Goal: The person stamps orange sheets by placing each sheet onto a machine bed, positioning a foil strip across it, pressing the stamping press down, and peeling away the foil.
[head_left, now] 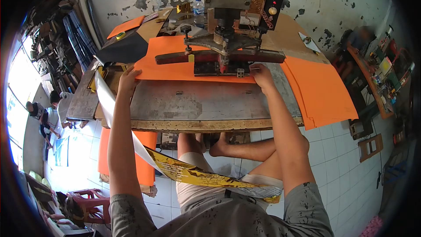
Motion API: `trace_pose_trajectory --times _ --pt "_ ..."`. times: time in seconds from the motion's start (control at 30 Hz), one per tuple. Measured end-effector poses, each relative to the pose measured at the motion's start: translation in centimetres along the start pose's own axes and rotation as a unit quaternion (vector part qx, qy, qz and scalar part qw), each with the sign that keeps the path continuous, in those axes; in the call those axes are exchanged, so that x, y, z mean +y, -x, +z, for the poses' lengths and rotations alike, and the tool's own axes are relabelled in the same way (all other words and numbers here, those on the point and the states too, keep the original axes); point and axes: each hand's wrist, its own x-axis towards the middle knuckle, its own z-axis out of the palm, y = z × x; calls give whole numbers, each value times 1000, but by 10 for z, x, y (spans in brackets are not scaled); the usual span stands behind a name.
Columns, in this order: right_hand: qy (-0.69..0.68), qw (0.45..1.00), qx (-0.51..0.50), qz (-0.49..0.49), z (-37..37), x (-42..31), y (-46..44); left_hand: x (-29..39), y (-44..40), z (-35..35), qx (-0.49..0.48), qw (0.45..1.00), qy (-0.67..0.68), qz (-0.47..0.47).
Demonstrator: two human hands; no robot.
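Note:
An orange sheet [169,57] lies on the metal bed [175,101] of a press, partly beneath its head. My left hand [128,79] pinches the sheet's near left corner, thumb on top. At the near right, my right hand [262,77] has its fingers closed at the sheet's edge, close beside the press head [217,68]. A curved dark red bar [173,58] crosses over the sheet. Across my lap hangs a used gold foil strip [188,173], running up past my left forearm.
A stack of orange sheets [322,92] lies right of the press, another orange stack [144,153] below the table at left. Black sheet material [123,49], a water bottle [198,11] and a control box [268,6] stand farther back. Other people [63,105] sit at far left and right.

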Motion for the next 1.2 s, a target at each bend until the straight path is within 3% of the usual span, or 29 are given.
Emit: trace_pose_trajectory --times 0.1,0.2,0.27,0.33,0.43,0.5,0.57,0.63,1.03,1.2 --pt "52 998 -4 -46 -15 13 14 30 53 -4 3 972 -231 33" --pt "101 988 -66 -95 -37 -2 82 22 112 -32 -11 928 -337 159" --pt "101 985 -82 -109 -44 -16 138 33 173 -28 67 892 -430 122" --pt "87 990 -69 -87 -41 -15 181 43 224 -11 80 852 -492 158" --pt "34 997 -26 -68 -37 -2 219 19 261 15 232 702 -630 240" --pt "22 998 -3 -65 -34 -3 232 3 280 50 107 821 -485 282" --pt "56 996 2 -70 -33 -1 236 5 308 104 -83 813 -503 281" --pt "67 996 5 -63 -33 -1 239 -6 321 143 -170 805 -496 277" --pt "50 998 -13 -46 -37 1 237 -54 323 178 -240 725 -540 353" --pt "30 998 -24 -48 -39 1 235 -52 322 186 -207 748 -536 331"
